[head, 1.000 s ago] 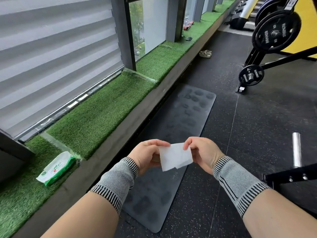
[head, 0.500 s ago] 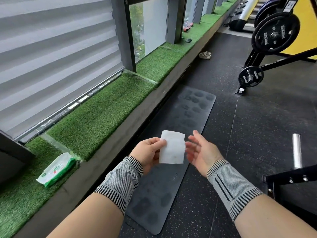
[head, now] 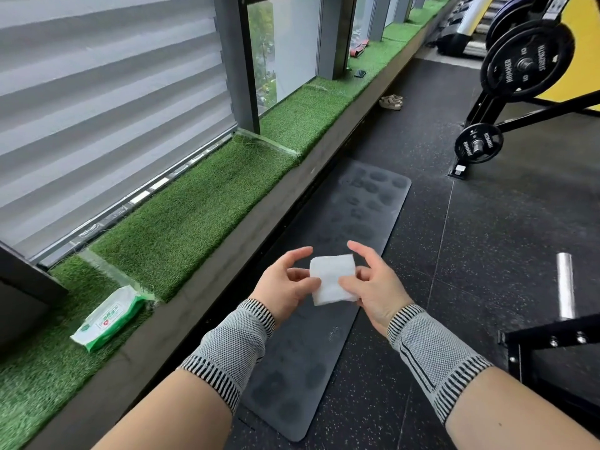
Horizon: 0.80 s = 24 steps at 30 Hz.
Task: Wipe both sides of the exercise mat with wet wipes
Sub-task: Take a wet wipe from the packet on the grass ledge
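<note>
A long dark grey exercise mat lies flat on the black rubber floor, running away from me beside a raised ledge, with darker oval marks on its surface. Above its middle I hold a folded white wet wipe between both hands. My left hand pinches the wipe's left edge with its fingertips. My right hand grips the right side, thumb on top of the wipe and index finger raised. Both wrists wear grey knit bands.
A green and white wet wipe pack lies on the artificial grass ledge at my left. A weight machine with black plates stands at the right rear, a metal bar and black frame at the right. Sandals sit far ahead.
One second ago both hands held the wipe; then the right hand let go and opened. Now the right hand is back on the wipe, which is folded smaller.
</note>
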Available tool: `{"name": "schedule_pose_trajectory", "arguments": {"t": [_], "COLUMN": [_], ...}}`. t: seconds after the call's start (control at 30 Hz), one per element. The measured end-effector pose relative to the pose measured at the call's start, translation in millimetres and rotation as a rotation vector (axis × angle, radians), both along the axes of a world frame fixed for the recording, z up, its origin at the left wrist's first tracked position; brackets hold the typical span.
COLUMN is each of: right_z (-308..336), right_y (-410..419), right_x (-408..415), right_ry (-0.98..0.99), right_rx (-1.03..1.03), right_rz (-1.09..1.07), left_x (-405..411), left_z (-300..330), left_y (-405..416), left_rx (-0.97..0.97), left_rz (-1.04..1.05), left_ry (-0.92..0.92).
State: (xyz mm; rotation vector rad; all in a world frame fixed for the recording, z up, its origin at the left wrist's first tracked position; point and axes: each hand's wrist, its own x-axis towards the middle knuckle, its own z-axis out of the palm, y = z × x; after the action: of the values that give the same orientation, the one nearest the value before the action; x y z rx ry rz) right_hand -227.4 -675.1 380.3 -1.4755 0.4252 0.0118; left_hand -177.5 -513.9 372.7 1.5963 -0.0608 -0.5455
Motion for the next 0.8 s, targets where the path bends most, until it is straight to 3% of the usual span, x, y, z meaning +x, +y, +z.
{"name": "schedule_pose_trajectory", "arguments": {"t": [0.13,0.27,0.43,0.53,0.6,0.67,0.8], "right_z": [-1,-1,7,8,9,10,10], "right_y": [-4,-4,2,-1,-8,-17,-46], "right_x": [3,10,22,32,36,40,57], "right_ry": [-0.047,0.062,0.102,0.153,0.183,0.180,0.133], "right_rx": [-0.134,-0.540,-0.788,-0.471,-0.202,-0.062,-0.069], "right_rz": [0.104,0.247,0.237,0.112,0.060,0.048,0.043], "left_x": [4,9,20,30,35,43,71], "left_z": [-3,-4,-4,-5,1,3,3], "left_y": [1,4,-3,-9,-15,-23,-48], "left_rx": [0.203,0.402,0.485,0.128,-0.015,0.027,0.155], "left_rz": [-0.042,-0.077,-0.082,0.002,-0.059,-0.096,-0.063], "left_ry": [-0.163,-0.293,-0.254,0.081,0.222,0.182,0.099]}}
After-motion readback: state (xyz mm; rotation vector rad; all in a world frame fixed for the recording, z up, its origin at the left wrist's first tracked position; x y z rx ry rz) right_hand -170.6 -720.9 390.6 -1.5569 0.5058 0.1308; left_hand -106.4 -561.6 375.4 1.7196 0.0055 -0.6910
